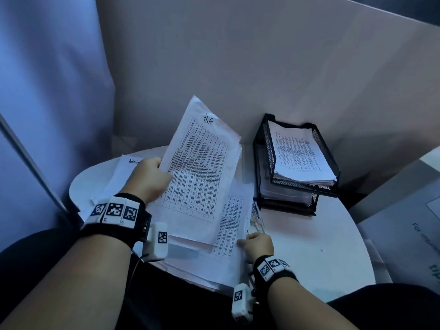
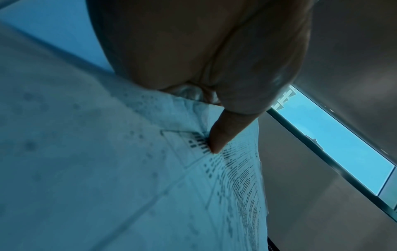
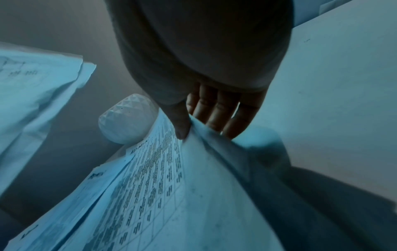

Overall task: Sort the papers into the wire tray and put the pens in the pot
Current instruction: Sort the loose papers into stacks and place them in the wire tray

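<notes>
Your left hand (image 1: pixel 150 179) pinches the "H.R." sheaf (image 1: pixel 202 167) by its left edge, raised and tilted over the loose papers (image 1: pixel 228 234) on the surface (image 1: pixel 309 246). Right hand (image 1: pixel 258 245) fingers (image 3: pixel 217 108) and thumb pinch a lower sheet's corner. Wire tray (image 1: pixel 295 163) sits right, already holding papers. Risks: the one-edge grip lets sheets fan out and slip; lifting the corner may drag neighbours onto the pens (image 1: pixel 258 217) beside the pile
</notes>
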